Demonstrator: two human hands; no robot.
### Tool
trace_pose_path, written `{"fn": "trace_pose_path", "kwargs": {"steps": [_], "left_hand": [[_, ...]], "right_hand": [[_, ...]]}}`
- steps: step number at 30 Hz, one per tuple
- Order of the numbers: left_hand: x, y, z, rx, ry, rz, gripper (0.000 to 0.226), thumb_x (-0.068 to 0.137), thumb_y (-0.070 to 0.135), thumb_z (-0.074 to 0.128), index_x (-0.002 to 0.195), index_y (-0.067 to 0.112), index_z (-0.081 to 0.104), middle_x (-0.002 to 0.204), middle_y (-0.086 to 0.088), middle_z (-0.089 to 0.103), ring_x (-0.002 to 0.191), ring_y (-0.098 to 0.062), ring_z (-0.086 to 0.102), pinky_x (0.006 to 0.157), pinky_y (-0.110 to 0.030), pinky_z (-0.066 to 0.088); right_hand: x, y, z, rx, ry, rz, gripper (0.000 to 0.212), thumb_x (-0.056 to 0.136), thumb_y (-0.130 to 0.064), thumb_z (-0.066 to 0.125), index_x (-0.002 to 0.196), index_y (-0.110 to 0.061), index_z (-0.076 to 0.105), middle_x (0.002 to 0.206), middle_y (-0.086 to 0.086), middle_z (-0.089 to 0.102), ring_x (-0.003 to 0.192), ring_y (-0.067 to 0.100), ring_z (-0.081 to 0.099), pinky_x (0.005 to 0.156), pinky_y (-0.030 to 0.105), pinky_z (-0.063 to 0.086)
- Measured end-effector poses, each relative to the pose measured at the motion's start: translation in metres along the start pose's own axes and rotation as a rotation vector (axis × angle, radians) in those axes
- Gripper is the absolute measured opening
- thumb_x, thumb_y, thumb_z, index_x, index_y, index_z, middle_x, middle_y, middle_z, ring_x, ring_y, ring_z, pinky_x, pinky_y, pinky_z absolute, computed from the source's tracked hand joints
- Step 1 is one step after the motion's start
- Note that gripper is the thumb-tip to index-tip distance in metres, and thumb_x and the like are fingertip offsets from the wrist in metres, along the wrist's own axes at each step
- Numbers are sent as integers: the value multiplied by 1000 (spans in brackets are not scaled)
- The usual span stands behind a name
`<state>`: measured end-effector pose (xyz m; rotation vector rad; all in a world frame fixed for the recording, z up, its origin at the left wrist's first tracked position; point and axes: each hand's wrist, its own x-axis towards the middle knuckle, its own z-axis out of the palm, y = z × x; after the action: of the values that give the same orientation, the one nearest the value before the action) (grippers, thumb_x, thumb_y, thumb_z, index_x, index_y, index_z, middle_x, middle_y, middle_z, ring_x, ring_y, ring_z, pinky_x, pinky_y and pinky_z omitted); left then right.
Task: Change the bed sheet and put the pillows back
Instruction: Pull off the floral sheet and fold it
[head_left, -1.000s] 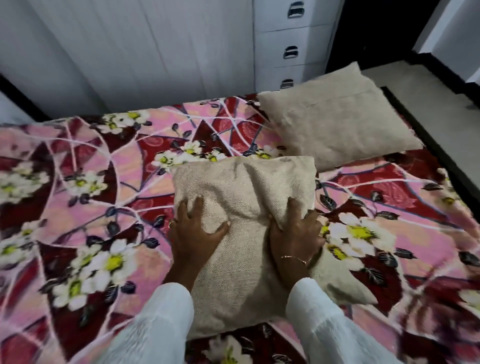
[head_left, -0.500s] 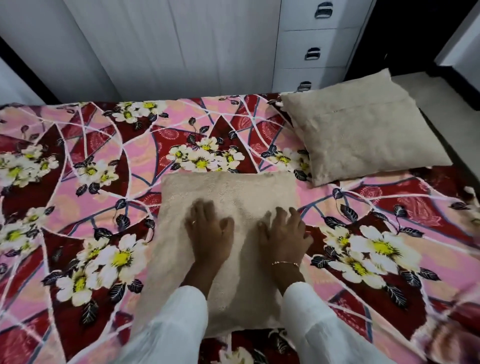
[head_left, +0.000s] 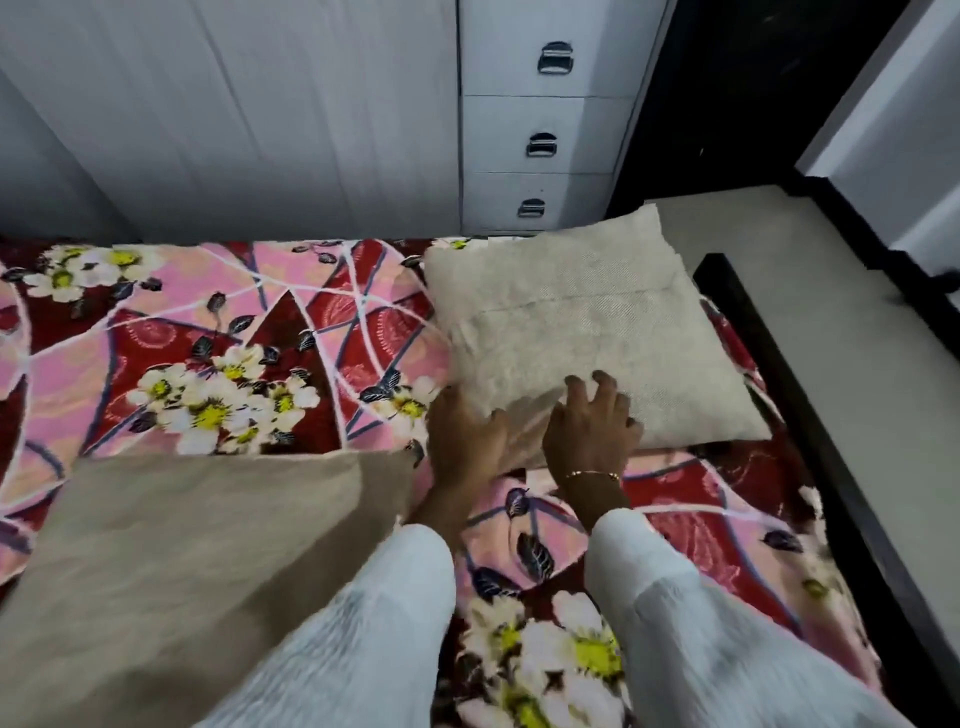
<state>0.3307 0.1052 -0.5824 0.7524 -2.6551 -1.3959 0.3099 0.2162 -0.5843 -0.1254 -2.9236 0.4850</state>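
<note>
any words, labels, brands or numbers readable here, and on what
None. No text shows on the floral bed sheet, either beige pillow, the white drawers or the white sleeves. The drawer handles bear no visible marking.

No readable text, label or number shows anywhere.
</note>
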Motion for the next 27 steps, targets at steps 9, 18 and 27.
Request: {"fn": "trace_pose_path", "kwargs": {"steps": [9, 18, 27], "left_hand": [[53, 11, 62, 108, -49, -86, 110, 65, 59, 73, 149, 34, 8, 158, -4, -6, 144, -26, 7, 114, -48, 21], [57, 8, 79, 259, -59, -74, 112, 66, 57, 74, 149, 33, 2, 157, -3, -9, 143, -28, 15, 107, -42, 28], [42, 19, 64, 363, 188, 161, 87, 75, 25, 76, 147, 24, 26, 153, -15, 18, 134, -35, 29, 101, -49, 31]], "right_hand": [[128, 97, 2, -242, -167, -59, 92, 56, -71, 68, 132, -39, 27, 150, 9, 15, 135, 48, 13, 98, 67, 22], [130, 105, 22, -107, -218, 89, 99, 59, -63, 73, 141, -39, 23, 132, 27, 37, 117, 41, 39, 93, 49, 34], [103, 80, 21, -119, 257, -41, 77, 52, -18, 89, 117, -23, 47, 84, 21, 54, 73, 35, 54, 62, 42, 43]]}}
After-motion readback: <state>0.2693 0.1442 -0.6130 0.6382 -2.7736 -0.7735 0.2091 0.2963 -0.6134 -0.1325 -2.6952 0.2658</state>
